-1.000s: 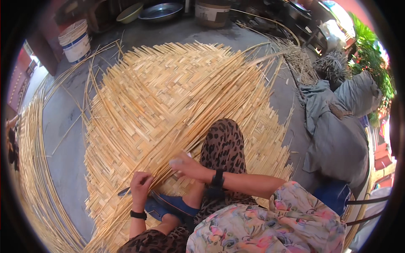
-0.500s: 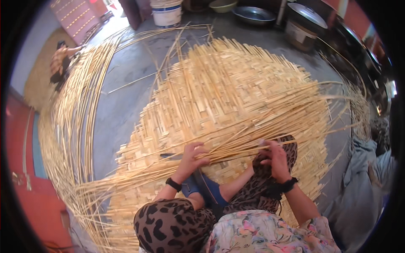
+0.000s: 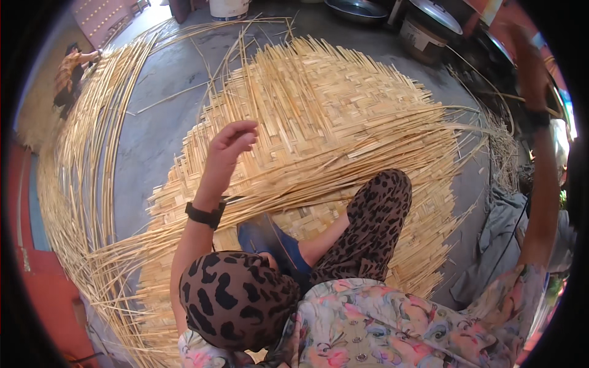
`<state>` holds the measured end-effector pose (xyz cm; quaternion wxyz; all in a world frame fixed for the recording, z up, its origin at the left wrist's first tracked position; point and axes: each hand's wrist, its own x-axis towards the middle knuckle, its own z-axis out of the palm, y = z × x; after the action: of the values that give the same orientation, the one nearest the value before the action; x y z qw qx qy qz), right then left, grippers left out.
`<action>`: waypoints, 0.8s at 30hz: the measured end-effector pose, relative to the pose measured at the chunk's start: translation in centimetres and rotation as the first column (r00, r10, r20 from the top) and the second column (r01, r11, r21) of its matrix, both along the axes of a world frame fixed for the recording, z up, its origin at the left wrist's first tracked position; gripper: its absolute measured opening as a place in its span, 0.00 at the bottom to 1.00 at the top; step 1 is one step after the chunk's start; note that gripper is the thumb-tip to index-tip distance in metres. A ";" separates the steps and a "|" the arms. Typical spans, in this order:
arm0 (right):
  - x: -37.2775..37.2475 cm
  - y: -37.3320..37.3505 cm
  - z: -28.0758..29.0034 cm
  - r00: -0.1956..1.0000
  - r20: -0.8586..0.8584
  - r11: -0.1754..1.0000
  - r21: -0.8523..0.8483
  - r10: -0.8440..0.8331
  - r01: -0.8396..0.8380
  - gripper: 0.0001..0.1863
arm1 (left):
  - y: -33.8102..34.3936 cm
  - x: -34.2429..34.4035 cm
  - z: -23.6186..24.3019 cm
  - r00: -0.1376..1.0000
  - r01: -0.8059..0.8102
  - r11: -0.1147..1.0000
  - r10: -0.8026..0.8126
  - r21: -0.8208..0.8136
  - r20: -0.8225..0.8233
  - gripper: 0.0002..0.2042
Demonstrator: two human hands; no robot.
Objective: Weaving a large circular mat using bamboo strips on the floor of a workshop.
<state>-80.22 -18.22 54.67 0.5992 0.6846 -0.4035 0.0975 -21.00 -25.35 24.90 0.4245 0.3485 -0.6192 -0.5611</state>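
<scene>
1. I see a large woven bamboo mat [image 3: 343, 116] lying flat on the grey concrete floor [image 3: 159, 129], its woven part a broad rounded patch ahead of the person's knees.
2. A sheaf of loose bamboo strips [image 3: 368, 153] runs across the mat, its long axis going from lower left to right, the free tips fanning out toward the right rim of the view.
3. The left hand [image 3: 228, 142] is lifted above the mat's left part, fingers curled loosely inward; I cannot tell whether it pinches a strip.
4. A black wristband [image 3: 205, 214] sits on that wrist.
5. The right hand [image 3: 529, 67] is raised high at the right edge, blurred; I cannot tell its grip.
6. Long unwoven strips [image 3: 86, 159] curve along the floor on the left, running from near to far.
7. The person's leg in leopard-print trousers [image 3: 374, 221] rests on the mat's near part.
8. Metal pots [image 3: 429, 24] stand on the floor beyond the mat's far edge.
</scene>
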 end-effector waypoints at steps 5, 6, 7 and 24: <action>21.8 -2.7 -20.5 0.926 0.373 0.660 0.684 0.049 -0.311 0.13 | 2.9 -6.3 -0.2 0.768 0.249 0.915 0.012 0.316 -0.641 0.30; 24.0 -2.4 -23.0 0.882 0.464 0.496 0.787 -0.082 -0.368 0.06 | 3.1 -6.3 -0.9 0.693 0.190 0.914 0.133 0.357 -0.708 0.22; 25.7 -1.9 -25.1 0.804 0.566 0.427 0.782 -0.183 -0.453 0.04 | 2.9 -5.5 -2.1 0.696 0.177 0.916 0.143 0.361 -0.704 0.22; 28.1 2.1 -35.0 0.415 0.822 0.458 0.564 -0.390 -0.687 0.05 | 2.6 -3.3 -5.6 0.866 -0.274 0.844 0.425 0.461 -0.262 0.10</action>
<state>-52.10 -16.09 19.64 -0.1712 0.7564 -0.5614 0.2888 -24.33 -22.70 19.33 0.5429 0.4313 -0.3256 -0.6428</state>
